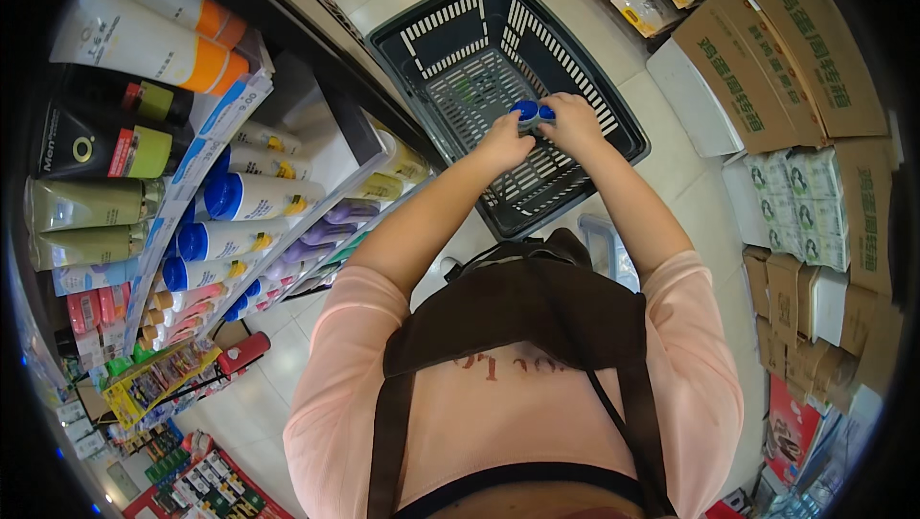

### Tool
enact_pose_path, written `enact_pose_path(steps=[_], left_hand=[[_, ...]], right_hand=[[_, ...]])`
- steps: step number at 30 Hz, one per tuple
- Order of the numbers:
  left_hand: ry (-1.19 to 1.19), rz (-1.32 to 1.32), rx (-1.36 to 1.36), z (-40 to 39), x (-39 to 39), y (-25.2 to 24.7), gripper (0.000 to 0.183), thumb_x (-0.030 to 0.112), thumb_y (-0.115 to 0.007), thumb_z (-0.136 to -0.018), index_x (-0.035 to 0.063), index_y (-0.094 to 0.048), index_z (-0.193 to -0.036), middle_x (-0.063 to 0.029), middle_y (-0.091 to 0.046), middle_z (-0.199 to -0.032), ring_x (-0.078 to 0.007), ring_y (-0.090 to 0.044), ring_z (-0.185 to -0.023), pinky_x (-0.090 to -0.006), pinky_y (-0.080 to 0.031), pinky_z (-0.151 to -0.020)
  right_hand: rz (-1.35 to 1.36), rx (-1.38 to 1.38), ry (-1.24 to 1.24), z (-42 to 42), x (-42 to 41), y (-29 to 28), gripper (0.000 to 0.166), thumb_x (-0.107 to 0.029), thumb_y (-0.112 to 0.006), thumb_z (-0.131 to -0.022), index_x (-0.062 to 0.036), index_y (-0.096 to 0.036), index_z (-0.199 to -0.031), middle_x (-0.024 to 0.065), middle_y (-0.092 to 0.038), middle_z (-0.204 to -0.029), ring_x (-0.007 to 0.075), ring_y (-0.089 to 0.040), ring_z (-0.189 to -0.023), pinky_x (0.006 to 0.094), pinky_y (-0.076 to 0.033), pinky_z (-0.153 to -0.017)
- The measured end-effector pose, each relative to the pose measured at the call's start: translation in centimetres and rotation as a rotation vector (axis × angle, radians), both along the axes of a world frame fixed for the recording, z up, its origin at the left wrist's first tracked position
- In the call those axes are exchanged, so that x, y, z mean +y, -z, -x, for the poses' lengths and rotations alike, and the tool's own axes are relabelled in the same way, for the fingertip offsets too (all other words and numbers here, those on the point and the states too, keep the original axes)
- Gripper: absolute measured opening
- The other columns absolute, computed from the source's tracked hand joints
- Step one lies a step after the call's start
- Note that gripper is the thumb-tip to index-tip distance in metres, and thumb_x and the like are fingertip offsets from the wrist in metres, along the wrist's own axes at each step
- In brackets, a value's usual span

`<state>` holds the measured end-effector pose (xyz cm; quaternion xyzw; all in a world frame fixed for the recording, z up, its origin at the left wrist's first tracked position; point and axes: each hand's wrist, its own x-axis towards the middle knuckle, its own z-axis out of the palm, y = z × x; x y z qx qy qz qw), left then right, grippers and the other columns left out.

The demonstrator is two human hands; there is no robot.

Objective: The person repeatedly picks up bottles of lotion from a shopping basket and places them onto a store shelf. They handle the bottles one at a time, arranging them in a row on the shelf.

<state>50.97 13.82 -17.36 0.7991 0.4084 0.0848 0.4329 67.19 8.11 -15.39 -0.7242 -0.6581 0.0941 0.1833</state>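
A dark plastic shopping basket (410, 37) with slotted walls stands before me on the tiled floor. Over its near right part, my left hand (505, 139) and my right hand (575, 123) are side by side. Between them are two containers with blue caps (525, 111). My left fingers close around the left one, and my right fingers are around the right one. The bodies of the containers are mostly hidden by the hands and the angle. Something green shows through the basket's slotted bottom or lies on it; I cannot tell which.
Shelves at left hold squeeze tubes (144, 37), white bottles with blue caps (259, 195) and purple bottles (320, 231). Cardboard boxes (726, 59) and wrapped packs (798, 210) are stacked at right. Bagged goods (647, 5) lie at top right. A clear plastic bin (611, 246) is beside my apron.
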Motion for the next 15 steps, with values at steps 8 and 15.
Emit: enact_pose_path(steps=[8, 15], left_hand=[[-0.243, 0.297, 0.069, -3.2, 1.2, -0.6, 0.041, 0.024, -0.055, -0.083, 0.0024, -0.052, -0.118, -0.0227, -0.059, -0.112, -0.0367, -0.054, -0.109, -0.0374, -0.041, -0.091], [-0.138, 0.434, 0.121, -3.1, 1.7, -0.5, 0.068, 0.017, -0.056, -0.077, 0.0019, -0.033, -0.139, -0.0253, -0.049, -0.128, -0.0340, -0.048, -0.119, -0.0343, -0.038, -0.097]], right_hand=[[0.210, -0.206, 0.057, 0.8, 4.1, 5.4, 0.046, -0.021, -0.066, -0.072, -0.0124, -0.058, -0.117, 0.0108, -0.060, -0.115, 0.0331, -0.045, -0.122, 0.0451, -0.032, -0.101], [0.232, -0.212, 0.023, 0.9, 4.7, 6.5, 0.036, -0.017, -0.067, -0.070, -0.0108, -0.063, -0.106, 0.0107, -0.063, -0.108, 0.0300, -0.049, -0.117, 0.0429, -0.031, -0.101]])
